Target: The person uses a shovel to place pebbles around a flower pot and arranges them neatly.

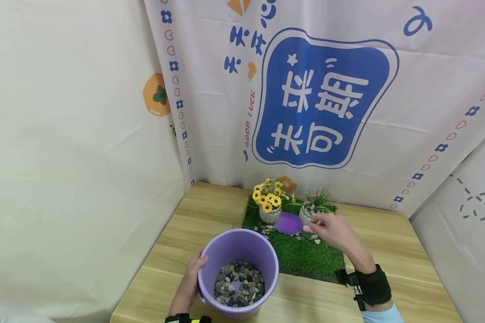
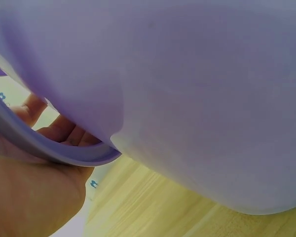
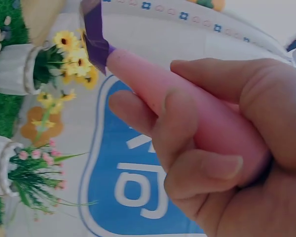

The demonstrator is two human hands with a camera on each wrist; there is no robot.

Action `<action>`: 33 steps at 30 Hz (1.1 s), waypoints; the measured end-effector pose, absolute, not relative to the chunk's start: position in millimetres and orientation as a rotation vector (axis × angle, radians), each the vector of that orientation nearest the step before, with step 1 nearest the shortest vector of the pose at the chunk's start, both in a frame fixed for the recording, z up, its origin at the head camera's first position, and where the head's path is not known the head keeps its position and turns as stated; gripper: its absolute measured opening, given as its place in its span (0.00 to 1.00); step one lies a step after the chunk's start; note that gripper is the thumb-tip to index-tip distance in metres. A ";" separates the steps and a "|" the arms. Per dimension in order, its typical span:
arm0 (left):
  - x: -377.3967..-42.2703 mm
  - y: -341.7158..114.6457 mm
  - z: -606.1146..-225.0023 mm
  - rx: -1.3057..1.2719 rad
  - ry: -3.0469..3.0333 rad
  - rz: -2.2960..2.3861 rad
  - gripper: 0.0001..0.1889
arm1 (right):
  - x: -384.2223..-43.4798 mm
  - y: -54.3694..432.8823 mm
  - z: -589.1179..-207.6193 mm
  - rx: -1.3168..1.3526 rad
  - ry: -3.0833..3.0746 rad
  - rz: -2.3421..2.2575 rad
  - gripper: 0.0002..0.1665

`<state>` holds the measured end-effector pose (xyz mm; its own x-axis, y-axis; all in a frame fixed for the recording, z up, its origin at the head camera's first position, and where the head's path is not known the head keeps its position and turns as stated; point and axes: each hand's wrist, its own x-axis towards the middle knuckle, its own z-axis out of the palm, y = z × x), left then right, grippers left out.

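Note:
A light purple bucket (image 1: 238, 237) stands at the table's front with grey and tan pebbles (image 1: 239, 285) around its bottom. My left hand (image 1: 191, 272) grips its left side, thumb over the rim; in the left wrist view the fingers (image 2: 64, 128) show behind the bucket's curved handle (image 2: 64, 155). My right hand (image 1: 331, 229) holds a small shovel by its pink handle (image 3: 187, 108), fingers wrapped around it. The purple blade (image 1: 288, 223) points left, above a strip of pebbles (image 1: 303, 237) on the artificial turf (image 1: 307, 255). No pebbles show on the blade.
Behind the shovel stand a white pot (image 1: 270, 215) of yellow flowers (image 1: 268, 197) and another pot of pink flowers (image 1: 318, 197), both on the turf. The wooden table (image 1: 174, 233) meets printed cloth (image 1: 226, 134) at the back and pale walls at the sides.

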<state>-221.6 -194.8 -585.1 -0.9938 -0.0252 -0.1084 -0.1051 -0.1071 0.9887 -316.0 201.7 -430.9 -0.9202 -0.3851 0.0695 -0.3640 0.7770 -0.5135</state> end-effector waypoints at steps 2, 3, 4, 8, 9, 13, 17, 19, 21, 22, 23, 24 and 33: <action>-221.8 -195.5 -586.3 -0.151 2.064 2.280 0.29 | -311.3 201.2 -426.5 -0.649 2.947 -0.816 0.09; -222.1 -195.7 -587.0 -0.153 2.061 2.277 0.29 | -309.0 200.9 -424.5 -0.663 2.959 -0.804 0.09; -222.5 -196.0 -586.7 -0.153 2.063 2.276 0.29 | -306.9 200.5 -422.4 -0.675 2.967 -0.803 0.09; -223.4 -196.4 -587.2 -0.158 2.063 2.285 0.28 | -299.6 200.5 -416.7 -0.706 2.969 -0.814 0.07; -223.5 -196.3 -587.8 -0.160 2.063 2.290 0.28 | -298.1 200.8 -415.7 -0.714 2.962 -0.824 0.07; -223.5 -196.6 -589.1 -0.166 2.053 2.298 0.27 | -294.0 203.1 -413.9 -0.753 2.927 -0.875 0.05; -224.2 -197.3 -588.8 -0.172 2.050 2.273 0.28 | -288.9 206.4 -414.2 -0.702 2.852 -0.950 0.05; -224.4 -197.0 -588.2 -0.170 2.049 2.265 0.28 | -285.8 209.1 -414.9 -0.654 2.820 -0.980 0.06; -224.5 -196.4 -587.6 -0.159 2.058 2.264 0.28 | -283.0 212.5 -415.4 -0.622 2.802 -0.994 0.07; -224.5 -196.0 -587.6 -0.159 2.060 2.271 0.27 | -282.0 214.2 -415.9 -0.611 2.797 -0.996 0.07; -224.4 -195.8 -587.9 -0.153 2.062 2.276 0.27 | -281.0 215.8 -416.3 -0.599 2.793 -0.999 0.08; -224.1 -195.4 -587.6 -0.148 2.063 2.282 0.26 | -280.2 217.5 -416.8 -0.593 2.788 -1.003 0.08; -222.6 -195.0 -588.3 -0.138 2.044 2.313 0.27 | -275.7 234.5 -420.8 -0.623 2.740 -1.121 0.12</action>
